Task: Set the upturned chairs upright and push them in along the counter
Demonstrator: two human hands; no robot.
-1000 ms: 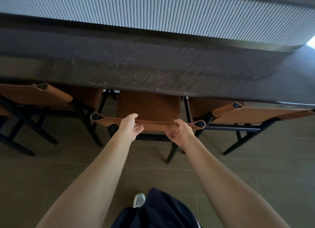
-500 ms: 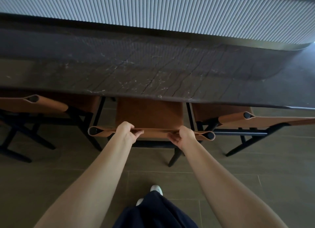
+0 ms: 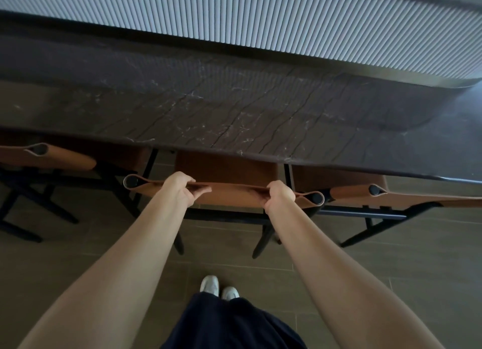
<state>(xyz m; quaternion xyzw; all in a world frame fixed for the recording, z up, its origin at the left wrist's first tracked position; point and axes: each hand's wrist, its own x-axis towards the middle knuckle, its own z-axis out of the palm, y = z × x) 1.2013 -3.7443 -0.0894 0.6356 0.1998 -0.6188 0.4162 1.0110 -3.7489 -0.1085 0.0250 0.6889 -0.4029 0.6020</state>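
Three tan chairs with black frames stand upright along the near edge of the dark stone counter (image 3: 234, 108): the middle chair (image 3: 227, 166) has its seat tucked under that edge, with the left chair (image 3: 52, 157) and the right chair (image 3: 417, 197) close on either side. The left hand (image 3: 180, 189) and the right hand (image 3: 280, 196) each curl their fingers over the middle chair's back strap (image 3: 234, 192), gripping it towards its two ends. Its legs seem to rest on the tiled floor (image 3: 78, 257), though the arms hide part of them.
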